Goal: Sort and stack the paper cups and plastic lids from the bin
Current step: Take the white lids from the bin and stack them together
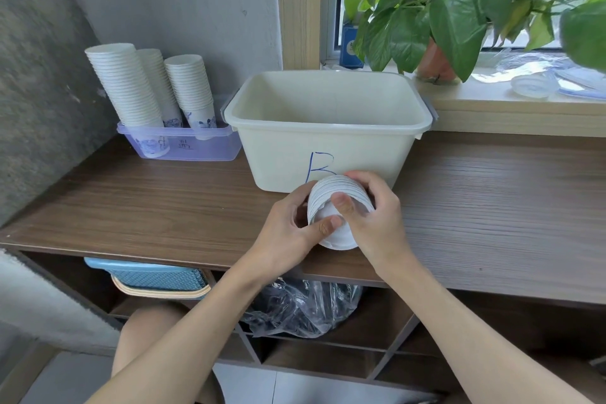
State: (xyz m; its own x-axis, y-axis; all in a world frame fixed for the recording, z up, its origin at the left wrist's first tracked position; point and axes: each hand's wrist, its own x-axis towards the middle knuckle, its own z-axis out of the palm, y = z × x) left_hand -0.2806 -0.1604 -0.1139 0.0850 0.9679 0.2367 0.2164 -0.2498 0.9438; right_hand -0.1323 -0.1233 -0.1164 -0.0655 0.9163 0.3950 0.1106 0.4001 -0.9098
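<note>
A stack of nested white paper cups (pixel 334 197) lies on its side above the front of the wooden counter, base toward me. My left hand (pixel 292 226) grips it from the left, thumb on the base. My right hand (pixel 373 213) grips it from the right, thumb across the base and fingers over the top. Behind it stands the cream bin (pixel 328 128) marked with a blue B; its visible inside looks bare. Three tall cup stacks (pixel 147 88) lean in a clear purple tray (pixel 183 144) at the back left. Clear plastic lids (pixel 534 87) lie on the windowsill at right.
A potted plant (pixel 439 6) overhangs the windowsill and the bin's right side. Under the counter sit a blue basket (pixel 154 277) and a clear plastic bag (pixel 301 308). A grey wall bounds the left. The wooden counter (pixel 492 207) stretches to the right.
</note>
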